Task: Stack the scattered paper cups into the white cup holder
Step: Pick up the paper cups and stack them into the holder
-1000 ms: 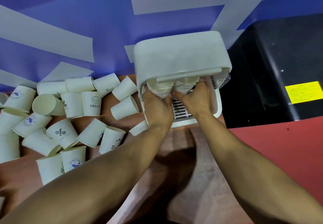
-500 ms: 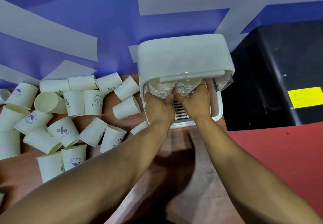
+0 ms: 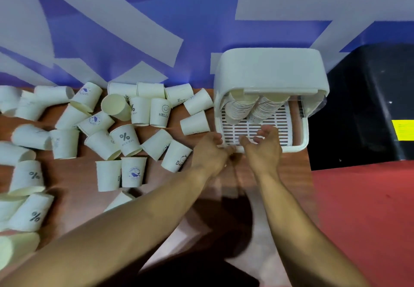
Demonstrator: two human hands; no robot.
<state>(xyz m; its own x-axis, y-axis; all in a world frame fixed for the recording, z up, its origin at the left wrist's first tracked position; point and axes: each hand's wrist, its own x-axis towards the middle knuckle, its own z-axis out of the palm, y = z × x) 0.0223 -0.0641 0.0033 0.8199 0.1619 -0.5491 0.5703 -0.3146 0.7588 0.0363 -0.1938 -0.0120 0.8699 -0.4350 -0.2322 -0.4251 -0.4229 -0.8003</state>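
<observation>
The white cup holder [image 3: 271,69] stands at the back right of the wooden table, against the wall. Two stacks of paper cups [image 3: 257,107] hang under its hood above a slotted drip tray [image 3: 255,127]. My left hand [image 3: 209,152] and my right hand [image 3: 264,150] hover side by side at the tray's front edge, fingers loosely curled, holding nothing. Several loose paper cups [image 3: 125,137] lie scattered over the table to the left; the nearest cup [image 3: 195,123] lies on its side just left of the holder.
A black machine [image 3: 369,107] with a yellow label stands right of the holder. A red surface [image 3: 363,208] lies at the front right. A blue and white wall runs behind the table. Loose cups reach the left edge of view.
Both hands have let go of the two cup stacks under the hood and drawn back toward me to the tray's front edge. The view has shifted to the left.
</observation>
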